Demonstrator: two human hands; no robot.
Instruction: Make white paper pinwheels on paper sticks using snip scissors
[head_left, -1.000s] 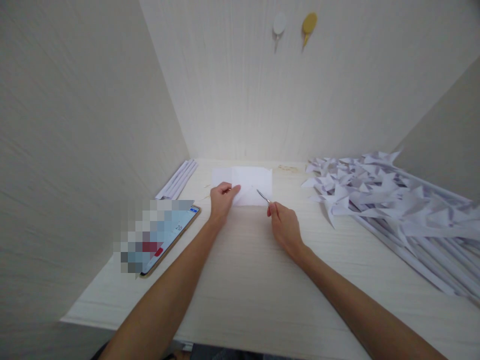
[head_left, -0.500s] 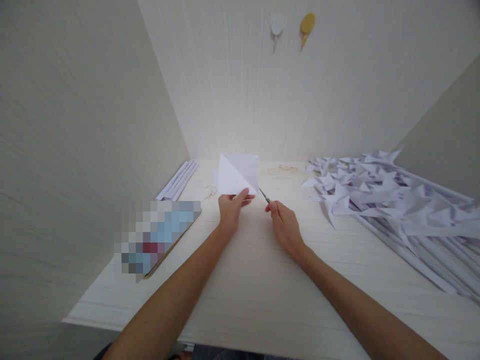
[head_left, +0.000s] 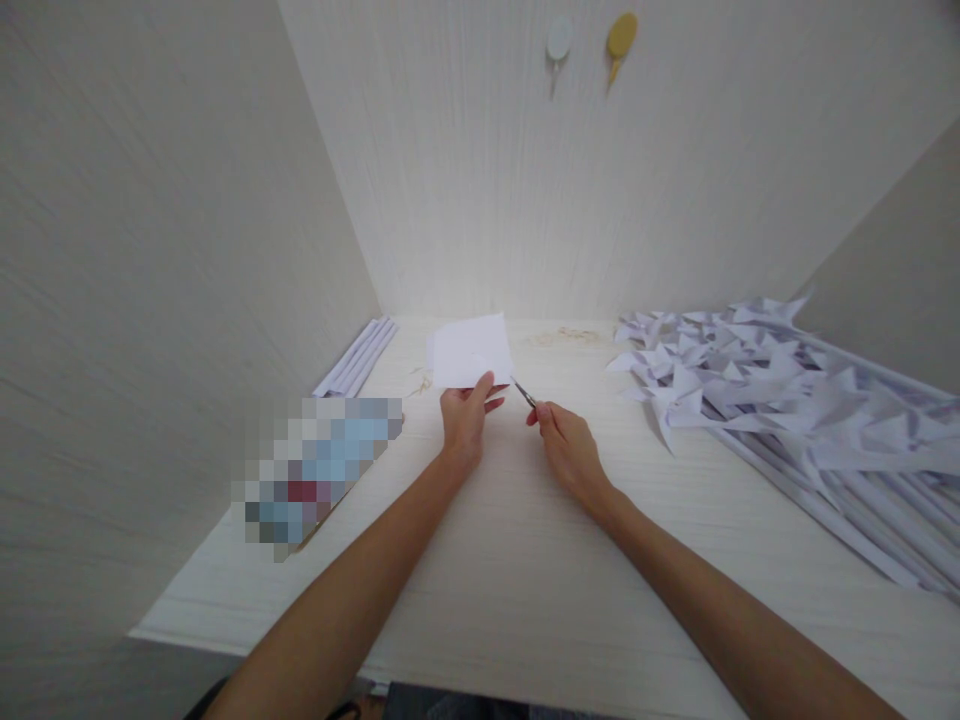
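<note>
Pinching the white paper square (head_left: 471, 352) in our left hand (head_left: 465, 420) lifts it off the pale wooden desk (head_left: 525, 560) near its far edge; our right hand (head_left: 568, 450), closed on small metal scissors (head_left: 524, 393), meets its corner.

The sheet of paper (head_left: 471, 351) is white and nearly square, and it shows no print. It is raised from the table (head_left: 525, 560) and stands tilted, with its face toward the camera. The left hand (head_left: 465, 418) pinches its lower edge near the middle. The scissors (head_left: 524, 393) are small and of grey metal. Their thin blades point up and to the left, and the tip is just beside the lower right corner of the paper. The right hand (head_left: 568, 452) covers their handles, so it is not clear how far the blades are apart.
</note>
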